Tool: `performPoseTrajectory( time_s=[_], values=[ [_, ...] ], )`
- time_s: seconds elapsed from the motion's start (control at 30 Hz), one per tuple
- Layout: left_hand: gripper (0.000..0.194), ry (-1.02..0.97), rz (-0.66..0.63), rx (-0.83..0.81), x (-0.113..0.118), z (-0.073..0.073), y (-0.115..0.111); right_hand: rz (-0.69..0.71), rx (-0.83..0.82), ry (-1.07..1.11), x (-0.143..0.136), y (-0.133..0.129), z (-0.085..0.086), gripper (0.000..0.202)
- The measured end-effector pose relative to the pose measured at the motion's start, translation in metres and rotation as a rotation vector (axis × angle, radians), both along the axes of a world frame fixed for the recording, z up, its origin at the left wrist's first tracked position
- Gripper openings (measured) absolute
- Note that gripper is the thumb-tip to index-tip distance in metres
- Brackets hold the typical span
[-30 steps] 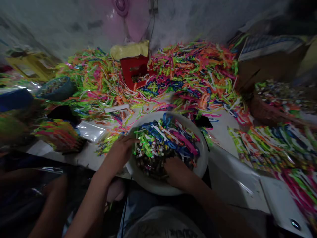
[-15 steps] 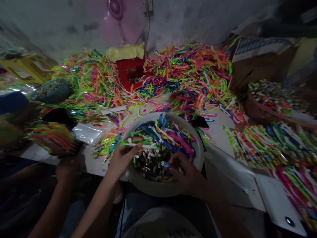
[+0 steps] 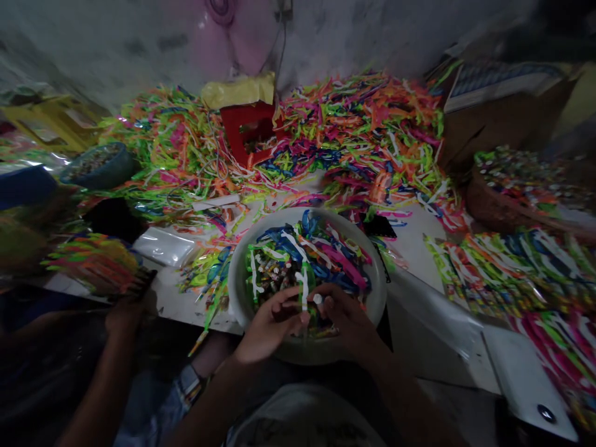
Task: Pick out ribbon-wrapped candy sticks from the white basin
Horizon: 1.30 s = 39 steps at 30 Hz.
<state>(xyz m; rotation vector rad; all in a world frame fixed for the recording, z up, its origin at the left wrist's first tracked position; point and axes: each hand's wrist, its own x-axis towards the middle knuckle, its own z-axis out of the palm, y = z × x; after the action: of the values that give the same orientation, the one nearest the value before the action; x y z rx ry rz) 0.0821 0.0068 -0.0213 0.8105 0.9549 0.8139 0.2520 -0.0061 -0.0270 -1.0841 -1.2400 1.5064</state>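
Note:
In front of me a pale round basin holds colourful plastic strips and, nearer me, small patterned pieces with white ends. Over its near part my left hand pinches a green and white plastic strip, which stands roughly upright from the fingertips. Close on the right, my right hand grips a small white-ended piece; the rest of it is hidden by the fingers. Both hands almost meet, the two pieces side by side. Whether they touch I cannot tell.
Heaped plastic strips cover the table's back around a red stool. At left, another person's hand is beside a bundle of orange and green strips. Rows of strips and a brown basin lie right.
My left hand has moved right, toward my right hand, and the green and white strip has turned from lying sideways to upright. A small piece stays in my right hand.

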Motion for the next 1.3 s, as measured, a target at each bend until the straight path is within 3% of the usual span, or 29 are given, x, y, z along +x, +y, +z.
performPoseTrajectory(
  time_s=[0.17, 0.37, 0.43, 0.57, 0.77, 0.93, 1.0, 1.2, 1.3],
  values=[
    [0.041, 0.144, 0.082, 0.159, -0.002, -0.004, 0.001, -0.11, 0.016, 0.038, 0.001, 0.0, -0.01, 0.041],
    [0.042, 0.499, -0.068, 0.442, -0.016, 0.008, 0.0, -0.309, 0.019, 0.272, 0.021, 0.0, -0.017, 0.027],
    [0.05, 0.524, -0.003, 0.441, -0.02, 0.013, 0.002, -0.332, 0.026, 0.288, 0.025, 0.0, -0.017, 0.026],
    [0.064, 0.359, 0.092, 0.294, -0.026, 0.02, 0.008, -0.37, -0.034, 0.257, 0.022, -0.002, -0.019, 0.032],
    [0.041, 0.375, 0.11, 0.282, -0.031, 0.023, 0.009, -0.327, -0.127, 0.18, 0.009, -0.004, -0.021, 0.032],
    [0.034, 0.534, -0.167, 0.451, -0.028, 0.022, 0.005, -0.257, 0.007, 0.102, 0.008, -0.003, -0.015, 0.03],
    [0.033, 0.561, -0.199, 0.465, -0.027, 0.018, 0.007, -0.238, 0.056, 0.089, 0.008, -0.004, -0.012, 0.027],
    [0.024, 0.395, 0.042, 0.322, -0.024, 0.001, 0.017, -0.224, 0.086, 0.098, 0.005, -0.009, -0.009, 0.024],
    [0.031, 0.228, 0.133, 0.225, -0.021, -0.007, 0.019, -0.198, 0.065, 0.014, 0.005, -0.008, -0.012, 0.027]
  ],
)
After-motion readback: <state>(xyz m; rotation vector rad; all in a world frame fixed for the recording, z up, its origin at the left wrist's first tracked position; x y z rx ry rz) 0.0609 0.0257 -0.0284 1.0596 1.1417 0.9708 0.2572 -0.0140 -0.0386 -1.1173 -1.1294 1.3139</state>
